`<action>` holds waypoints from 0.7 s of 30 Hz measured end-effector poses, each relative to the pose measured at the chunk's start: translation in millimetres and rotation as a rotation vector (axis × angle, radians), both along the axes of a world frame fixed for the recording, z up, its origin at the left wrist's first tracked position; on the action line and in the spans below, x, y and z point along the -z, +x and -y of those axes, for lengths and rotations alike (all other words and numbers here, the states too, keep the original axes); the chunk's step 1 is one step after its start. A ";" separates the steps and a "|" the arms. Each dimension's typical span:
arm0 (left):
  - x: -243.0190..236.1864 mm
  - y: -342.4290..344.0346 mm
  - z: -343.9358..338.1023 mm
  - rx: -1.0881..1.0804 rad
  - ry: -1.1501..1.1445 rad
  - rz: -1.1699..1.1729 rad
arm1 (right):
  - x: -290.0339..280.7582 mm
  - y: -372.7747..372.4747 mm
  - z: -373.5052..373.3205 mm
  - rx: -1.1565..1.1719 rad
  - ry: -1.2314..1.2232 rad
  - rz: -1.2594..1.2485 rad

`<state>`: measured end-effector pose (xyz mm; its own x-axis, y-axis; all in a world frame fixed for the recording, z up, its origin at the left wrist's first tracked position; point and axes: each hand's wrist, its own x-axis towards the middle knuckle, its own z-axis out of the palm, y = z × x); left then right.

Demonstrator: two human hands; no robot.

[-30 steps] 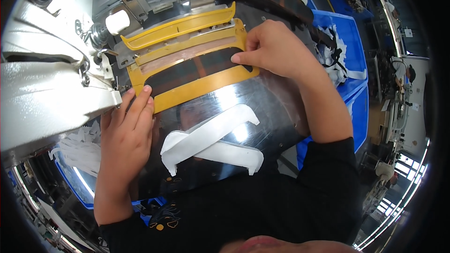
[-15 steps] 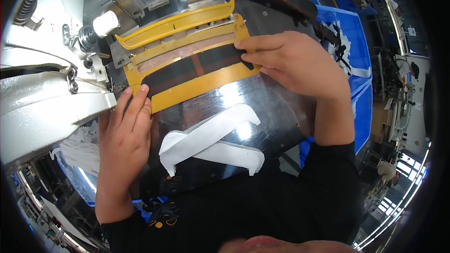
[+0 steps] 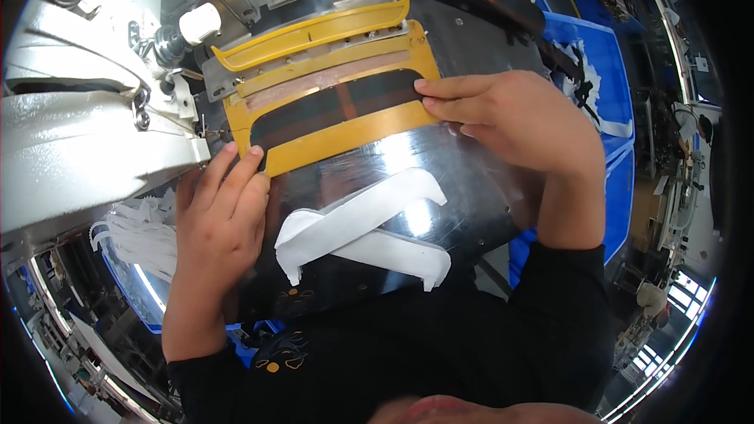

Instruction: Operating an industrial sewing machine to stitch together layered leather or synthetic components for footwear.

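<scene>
A dark plaid fabric piece (image 3: 314,112) with a reddish cross stripe lies in the curved opening of a yellow template (image 3: 353,138). My right hand (image 3: 510,114) reaches in from the right. Its stretched fingertips rest on the template's right end, at the end of the fabric. At the near left corner, my left hand (image 3: 224,216) touches the template with extended fingers, and its thumb is partly hidden. Behind the opening, a raised yellow curved bar (image 3: 314,31) runs along a metal plate. Closer to me lie two white curved strips (image 3: 361,216), one crossing over the other.
A white sewing machine (image 3: 86,141) stands close by my left hand. Blue bins (image 3: 616,86) holding white and black scraps are at the right. White strips (image 3: 141,232) are heaped at the left. A long dark fabric-covered piece (image 3: 479,0) lies at the back.
The whole view has shifted slightly. My right fingertips have slid a little nearer along the template's right end, and the fabric's right end now sits more evenly in the opening. My left hand stays at its corner.
</scene>
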<state>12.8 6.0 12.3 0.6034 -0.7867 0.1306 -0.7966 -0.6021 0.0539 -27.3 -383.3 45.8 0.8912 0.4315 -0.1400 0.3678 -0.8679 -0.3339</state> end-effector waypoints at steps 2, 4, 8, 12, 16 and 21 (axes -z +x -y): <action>-2.8 -1.7 0.3 0.029 -0.050 -0.027 | -0.2 -0.8 0.2 0.000 0.005 -0.001; -7.0 -5.5 7.4 -0.008 -0.050 -0.082 | -1.8 -2.9 1.1 0.029 -0.016 0.007; -10.1 -9.6 5.4 0.005 0.028 -0.032 | 2.0 4.2 4.6 -0.019 -0.023 0.012; -7.0 -10.8 4.1 0.011 0.024 0.026 | 22.3 22.3 8.9 0.077 0.369 0.057; -7.0 -8.3 3.2 0.035 -0.021 0.031 | 42.5 37.2 3.2 0.418 0.986 -0.151; -7.6 -8.8 0.2 0.063 -0.031 0.053 | 36.6 43.7 23.5 0.388 1.183 -0.258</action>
